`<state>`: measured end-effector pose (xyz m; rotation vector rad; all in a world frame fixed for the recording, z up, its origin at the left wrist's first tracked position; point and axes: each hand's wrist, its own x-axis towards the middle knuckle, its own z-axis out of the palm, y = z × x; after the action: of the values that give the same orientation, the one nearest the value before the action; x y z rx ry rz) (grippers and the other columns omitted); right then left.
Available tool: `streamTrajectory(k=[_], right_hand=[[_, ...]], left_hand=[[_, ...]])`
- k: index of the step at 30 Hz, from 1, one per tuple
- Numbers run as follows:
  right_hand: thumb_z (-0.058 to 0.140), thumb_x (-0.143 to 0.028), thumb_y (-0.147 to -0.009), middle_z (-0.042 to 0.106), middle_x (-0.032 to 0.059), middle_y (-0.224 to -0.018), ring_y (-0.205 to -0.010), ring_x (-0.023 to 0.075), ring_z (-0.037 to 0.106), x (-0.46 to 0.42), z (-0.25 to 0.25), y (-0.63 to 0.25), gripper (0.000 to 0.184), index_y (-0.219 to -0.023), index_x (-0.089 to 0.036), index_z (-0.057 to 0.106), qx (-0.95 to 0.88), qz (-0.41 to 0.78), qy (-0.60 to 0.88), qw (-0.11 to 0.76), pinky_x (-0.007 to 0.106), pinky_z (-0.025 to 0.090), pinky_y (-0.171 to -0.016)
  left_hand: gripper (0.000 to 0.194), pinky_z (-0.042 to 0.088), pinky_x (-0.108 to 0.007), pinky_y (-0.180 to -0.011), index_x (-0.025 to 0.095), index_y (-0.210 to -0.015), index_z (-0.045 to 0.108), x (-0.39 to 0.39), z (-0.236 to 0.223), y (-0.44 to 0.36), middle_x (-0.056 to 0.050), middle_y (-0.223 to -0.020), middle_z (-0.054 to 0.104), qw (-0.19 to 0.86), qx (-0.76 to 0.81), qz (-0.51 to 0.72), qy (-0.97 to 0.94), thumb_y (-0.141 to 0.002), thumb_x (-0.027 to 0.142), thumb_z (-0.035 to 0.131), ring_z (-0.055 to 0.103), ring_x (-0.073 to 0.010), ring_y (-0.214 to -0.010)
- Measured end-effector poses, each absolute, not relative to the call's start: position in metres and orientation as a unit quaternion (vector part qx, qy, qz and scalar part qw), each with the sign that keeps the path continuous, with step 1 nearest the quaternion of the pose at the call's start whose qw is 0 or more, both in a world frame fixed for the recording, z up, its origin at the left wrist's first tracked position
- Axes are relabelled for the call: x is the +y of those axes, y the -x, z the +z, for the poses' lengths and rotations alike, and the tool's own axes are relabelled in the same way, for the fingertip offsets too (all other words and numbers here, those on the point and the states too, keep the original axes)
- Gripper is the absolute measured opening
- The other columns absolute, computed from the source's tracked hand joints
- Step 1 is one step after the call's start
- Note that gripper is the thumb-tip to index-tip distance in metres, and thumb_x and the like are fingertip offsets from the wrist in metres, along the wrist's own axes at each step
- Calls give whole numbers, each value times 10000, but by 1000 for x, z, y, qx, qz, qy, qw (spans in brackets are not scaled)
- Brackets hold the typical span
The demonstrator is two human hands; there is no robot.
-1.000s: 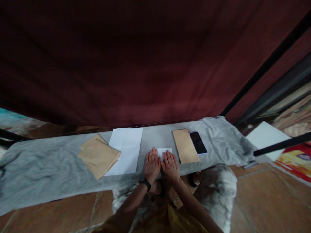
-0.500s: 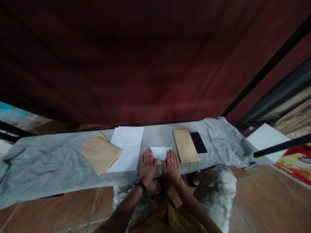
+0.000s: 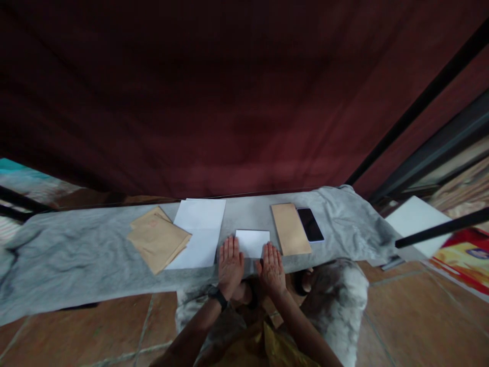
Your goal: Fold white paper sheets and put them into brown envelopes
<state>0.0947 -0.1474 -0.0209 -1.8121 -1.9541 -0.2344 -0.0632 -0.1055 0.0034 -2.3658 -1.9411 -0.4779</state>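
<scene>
A small folded sheet of white paper (image 3: 252, 243) lies flat on the grey cloth, between my two hands. My left hand (image 3: 230, 265) rests palm down at its left edge, fingers stretched forward. At the lower right corner of the paper lies my right hand (image 3: 272, 267), also flat, fingertips pointing away from me. Neither hand grasps anything. To the right is a brown envelope (image 3: 291, 229), with a dark-screened phone (image 3: 310, 225) against its right side. Left of my hands are larger white sheets (image 3: 202, 232), partly covered by several brown envelopes (image 3: 162, 242).
A grey cloth (image 3: 87, 250) covers the long narrow bench in front of my knees. Behind it hangs a dark red curtain (image 3: 244, 117). Black bars (image 3: 405, 117) slant down at the right, near a white board (image 3: 418, 224) and a red-yellow package (image 3: 464, 255). Tiled floor (image 3: 114, 326) shows below.
My hands have drawn back toward me and slightly apart, off most of the folded paper, so more of it shows. The envelopes, sheets and phone stay in place.
</scene>
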Motion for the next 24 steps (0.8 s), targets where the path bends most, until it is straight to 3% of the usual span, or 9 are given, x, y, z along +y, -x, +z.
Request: streamTrajectory(k=[4, 8, 13, 16, 18, 22, 24], right_hand=[[340, -355, -1042, 368, 242, -1554, -1425, 324, 390, -148, -21, -94, 642, -1578, -45, 168, -709, -91, 659, 232, 498, 342, -1139], [341, -384, -1043, 372, 241, -1552, -1423, 328, 392, -147, -21, -95, 642, -1574, -54, 194, -715, -81, 656, 230, 510, 350, -1129], [368, -392, -1037, 380, 233, -1551, -1422, 330, 390, -147, -20, -98, 647, -1575, -72, 202, -712, -61, 657, 239, 515, 351, -1129], [356, -349, -1039, 389, 206, -1554, -1426, 304, 392, -147, -21, -102, 623, -1586, -114, 175, -704, -13, 650, 286, 517, 373, -1125], [322, -330, -1043, 398, 179, -1556, -1420, 276, 410, -149, -21, -107, 602, -1593, -153, 156, -677, 45, 649, 343, 494, 413, -1105], [272, -363, -1044, 489, 145, -1499, -1321, 233, 539, -154, -24, -116, 588, -1595, -193, 155, -561, 179, 660, 466, 416, 505, -1019], [298, -413, -1031, 561, 153, -1430, -1249, 248, 600, -156, -25, -120, 588, -1566, -170, 273, -497, 230, 662, 512, 414, 528, -982]], left_hand=[[586, 239, -435, -1230, 119, -1539, 316, -91, 9, 39, -110, -1602, 349, -23, -535, -135, 833, -956, 174, 320, 254, -214, -1505], [560, 277, -454, -1196, 120, -1475, 424, -57, 20, 27, -136, -1521, 470, -68, -538, -111, 833, -921, 102, 340, 372, -234, -1446], [364, 432, -418, -1052, 158, -1150, 676, -22, 41, 36, -131, -1202, 677, -117, -520, -116, 838, -889, 93, 430, 607, -256, -1160], [276, 496, -377, -952, 182, -943, 703, -9, 57, 43, -92, -1019, 715, -137, -505, -125, 843, -861, 75, 462, 663, -228, -989], [280, 509, -345, -933, 194, -952, 691, -2, 70, 46, -62, -989, 723, -150, -498, -139, 843, -863, 70, 456, 673, -196, -948], [282, 374, -422, -1138, 224, -977, 671, -2, 88, 51, -22, -1050, 736, -192, -454, -210, 844, -857, 72, 465, 634, -181, -1142], [278, 265, -464, -1208, 233, -908, 664, -10, 87, 54, -15, -1098, 735, -228, -421, -254, 840, -833, 47, 472, 590, -177, -1234]])
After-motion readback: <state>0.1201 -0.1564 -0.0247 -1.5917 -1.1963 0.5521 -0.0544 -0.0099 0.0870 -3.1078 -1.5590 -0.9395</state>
